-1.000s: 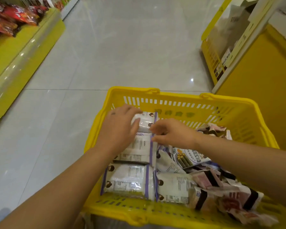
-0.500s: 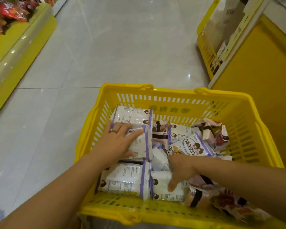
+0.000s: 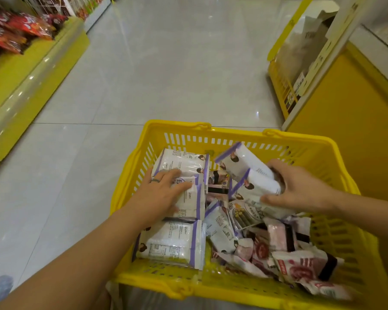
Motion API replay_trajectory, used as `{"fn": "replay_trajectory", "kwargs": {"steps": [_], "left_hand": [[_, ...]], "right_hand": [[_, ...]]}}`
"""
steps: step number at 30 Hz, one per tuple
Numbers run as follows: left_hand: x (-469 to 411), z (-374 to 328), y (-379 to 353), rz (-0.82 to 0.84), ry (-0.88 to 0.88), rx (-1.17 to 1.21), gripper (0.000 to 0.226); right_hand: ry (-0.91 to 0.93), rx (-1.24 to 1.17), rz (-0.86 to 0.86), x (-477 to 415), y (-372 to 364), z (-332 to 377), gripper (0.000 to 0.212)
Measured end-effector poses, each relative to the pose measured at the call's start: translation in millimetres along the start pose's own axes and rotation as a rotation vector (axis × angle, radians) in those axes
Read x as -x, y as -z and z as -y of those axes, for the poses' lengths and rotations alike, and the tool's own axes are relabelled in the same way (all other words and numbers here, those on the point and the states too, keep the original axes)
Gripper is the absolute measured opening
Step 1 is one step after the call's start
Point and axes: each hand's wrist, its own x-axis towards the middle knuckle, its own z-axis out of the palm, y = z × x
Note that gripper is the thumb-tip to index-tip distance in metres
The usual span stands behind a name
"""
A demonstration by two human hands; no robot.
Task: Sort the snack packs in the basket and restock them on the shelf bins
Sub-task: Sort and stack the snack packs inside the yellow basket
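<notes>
A yellow plastic basket [image 3: 238, 135] in front of me holds many snack packs. White packs with purple edges [image 3: 173, 240] lie stacked along its left side. Pink and dark red packs [image 3: 300, 265] are heaped at the right. My left hand [image 3: 159, 195] lies flat on the middle white pack of the left stack, fingers straight. My right hand [image 3: 300, 189] grips a few white and purple packs [image 3: 251, 175] and holds them raised over the right half of the basket.
A yellow shelf [image 3: 16, 77] with red snack bags [image 3: 14, 30] runs along the left. A yellow display unit [image 3: 349, 104] with a bin [image 3: 300, 45] stands at the right. Grey tiled floor [image 3: 166, 63] stretches ahead between them.
My right hand has gone from reaching down at the basket's front to gripping several white packs and lifting them up at the right. My left hand stays on the left stack.
</notes>
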Motion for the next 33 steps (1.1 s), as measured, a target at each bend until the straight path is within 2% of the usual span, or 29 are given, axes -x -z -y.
{"fn": "replay_trajectory", "kwargs": {"steps": [2, 4, 6, 7, 8, 10, 12, 14, 15, 16, 21, 22, 25, 27, 29, 31, 33], "left_hand": [[3.2, -1.6, 16.3, -0.172, 0.028, 0.141, 0.043], [6.4, -4.5, 35.7, -0.555, 0.089, 0.375, 0.026], [8.1, -2.6, 53.9, -0.984, 0.142, 0.566, 0.021], [7.7, 0.0, 60.1, -1.106, 0.147, 0.600, 0.022], [6.7, 2.5, 64.9, -1.145, 0.123, 0.596, 0.024], [4.9, 6.0, 66.9, -1.020, 0.021, 0.536, 0.031], [3.4, 6.9, 58.4, -0.688, -0.073, 0.394, 0.047], [-2.5, 8.4, 40.6, -0.297, -0.054, 0.150, 0.068], [-6.7, 9.3, 29.8, -0.191, -0.037, 0.047, 0.072], [-10.6, 10.4, 20.2, -0.152, -0.026, -0.022, 0.073], [-16.7, 4.5, 7.9, -0.187, 0.054, -0.057, 0.076], [-15.1, 3.0, 10.4, -0.183, 0.077, -0.062, 0.081], [-8.1, 3.3, 25.1, -0.176, 0.043, -0.129, 0.102], [-3.6, 7.4, 34.9, -0.203, -0.024, -0.147, 0.108], [-5.4, 12.4, 37.5, -0.295, -0.059, -0.151, 0.098], [-12.7, 13.6, 38.0, -0.366, -0.063, -0.128, 0.077], [-22.3, 13.8, 38.2, -0.351, -0.048, -0.091, 0.061]], "right_hand": [[0.076, -0.073, 0.000, -10.4, 10.9, 15.2, 0.046], [0.133, -0.155, 0.061, -25.8, 15.3, 35.4, 0.047], [0.167, -0.266, 0.186, -44.5, 12.4, 58.8, 0.041], [0.171, -0.310, 0.247, -54.6, 8.0, 70.7, 0.036], [0.165, -0.359, 0.274, -65.1, 1.2, 80.5, 0.034], [0.105, -0.506, 0.206, -85.2, -17.3, 94.2, 0.046], [-0.021, -0.639, 0.075, -98.5, -34.8, 97.3, 0.064], [-0.140, -0.746, 0.002, -100.7, -46.9, 90.6, 0.070], [-0.194, -0.823, -0.012, -98.6, -50.7, 84.2, 0.070], [-0.237, -0.898, -0.014, -95.6, -52.8, 76.7, 0.069], [-0.320, -1.037, 0.226, -71.8, -60.9, 62.0, 0.047], [-0.302, -1.024, 0.221, -69.8, -64.3, 64.9, 0.044], [-0.250, -0.828, 0.048, -73.6, -66.5, 76.7, 0.037], [-0.259, -0.844, -0.060, -79.0, -63.6, 80.8, 0.033], [-0.298, -1.053, -0.122, -84.0, -57.9, 82.4, 0.032], [-0.304, -1.230, -0.153, -88.0, -54.7, 83.6, 0.035], [-0.285, -1.254, -0.140, -89.7, -56.4, 82.6, 0.042]]}}
